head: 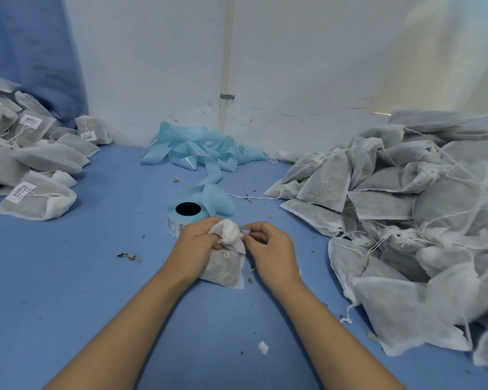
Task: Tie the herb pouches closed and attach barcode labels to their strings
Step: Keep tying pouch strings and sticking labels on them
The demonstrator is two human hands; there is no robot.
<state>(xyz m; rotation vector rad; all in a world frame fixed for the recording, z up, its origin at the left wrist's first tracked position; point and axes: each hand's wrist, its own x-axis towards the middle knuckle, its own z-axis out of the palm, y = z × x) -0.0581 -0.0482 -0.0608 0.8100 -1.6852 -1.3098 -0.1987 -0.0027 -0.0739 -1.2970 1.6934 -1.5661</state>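
A white mesh herb pouch (223, 270) lies on the blue table in front of me, its neck gathered into a bunch. My left hand (193, 247) grips that bunched neck from the left. My right hand (271, 249) pinches a small pale blue and white piece, likely a label on its backing, right at the pouch's neck. The string is mostly hidden; a short loop shows on the pouch's front. Just behind my hands stands the barcode label roll (185, 216) with its blue liner trailing away.
A big heap of unlabelled pouches (406, 220) fills the right side. Labelled pouches (34, 170) are piled at the left. Crumpled blue label backing (200, 153) lies by the wall (293, 66). Herb crumbs (128, 256) and a white paper scrap (263, 347) dot the table.
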